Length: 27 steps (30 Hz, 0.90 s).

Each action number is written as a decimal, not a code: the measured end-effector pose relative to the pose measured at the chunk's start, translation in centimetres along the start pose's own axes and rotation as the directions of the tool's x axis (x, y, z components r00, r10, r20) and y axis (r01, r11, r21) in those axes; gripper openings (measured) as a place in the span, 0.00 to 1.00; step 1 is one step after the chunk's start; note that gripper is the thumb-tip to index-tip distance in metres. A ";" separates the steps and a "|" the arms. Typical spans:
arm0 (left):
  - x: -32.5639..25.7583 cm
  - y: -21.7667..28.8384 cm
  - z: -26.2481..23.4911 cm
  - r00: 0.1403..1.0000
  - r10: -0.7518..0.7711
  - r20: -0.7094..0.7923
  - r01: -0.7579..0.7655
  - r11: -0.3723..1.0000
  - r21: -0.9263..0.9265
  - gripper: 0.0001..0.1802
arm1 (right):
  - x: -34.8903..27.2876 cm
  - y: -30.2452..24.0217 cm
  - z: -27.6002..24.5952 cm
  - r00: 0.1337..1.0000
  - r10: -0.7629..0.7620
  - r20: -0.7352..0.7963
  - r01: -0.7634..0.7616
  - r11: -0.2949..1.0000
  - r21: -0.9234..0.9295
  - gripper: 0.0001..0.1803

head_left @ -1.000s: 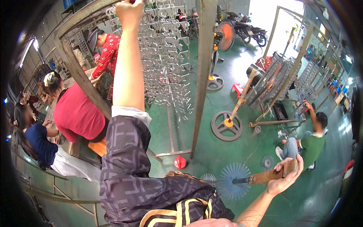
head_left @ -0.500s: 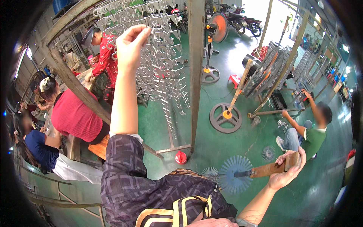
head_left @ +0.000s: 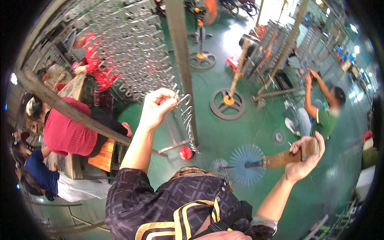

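Observation:
My left hand [head_left: 160, 107] is raised in front of the hanging rack, thumb and forefinger pinched at a small S-shaped metal hook. A strand of similar metal hooks [head_left: 187, 114] hangs just right of the fingertips. Fingers and thumb of my right hand [head_left: 305, 162] curl around the block end of a brown wooden handle [head_left: 280, 159]. From the handle's other end a dark rod runs to a blue-grey disc [head_left: 247, 165] of radiating metal strips. A smaller disc [head_left: 219, 165] of the same kind lies to its left.
Rows of metal hooks [head_left: 132, 52] hang within a metal frame [head_left: 182, 60]. A red round object [head_left: 185, 153] sits by its foot. Beyond stand a fan [head_left: 201, 56] and a wheel-based post [head_left: 228, 103]. People work at left; a person in green [head_left: 326, 116] sits at right.
My left hand has come down from high on the hanging hooks to near the lower strand. My right hand keeps its hold on the handle. The view has shifted slightly.

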<state>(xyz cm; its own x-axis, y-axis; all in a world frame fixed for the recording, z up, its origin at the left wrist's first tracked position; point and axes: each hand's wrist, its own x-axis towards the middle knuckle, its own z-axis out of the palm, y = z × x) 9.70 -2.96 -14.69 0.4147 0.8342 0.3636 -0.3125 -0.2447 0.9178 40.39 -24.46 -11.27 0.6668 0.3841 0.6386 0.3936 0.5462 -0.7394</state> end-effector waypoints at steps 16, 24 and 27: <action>-8.9 -18.9 6.6 0.816 -0.341 0.468 0.314 0.939 0.136 0.02 | 0.3 0.4 -0.8 0.994 -0.017 0.108 0.014 0.999 0.031 0.31; -11.6 -24.8 8.9 0.726 -0.334 0.602 0.231 0.942 0.244 0.03 | 0.6 0.5 -1.0 0.992 -0.004 0.128 -0.003 0.998 0.060 0.32; -12.2 -26.0 9.5 0.690 -0.287 0.665 0.135 0.953 0.272 0.04 | 0.6 0.4 -1.1 0.990 -0.003 0.139 -0.006 0.998 0.070 0.32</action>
<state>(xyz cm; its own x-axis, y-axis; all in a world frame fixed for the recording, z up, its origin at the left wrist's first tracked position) 20.86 -11.44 -41.53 0.9439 0.3169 0.0931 -0.0098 -0.2549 0.9669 41.66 -24.79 -11.44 0.5711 0.4820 0.6645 0.3443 0.5942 -0.7269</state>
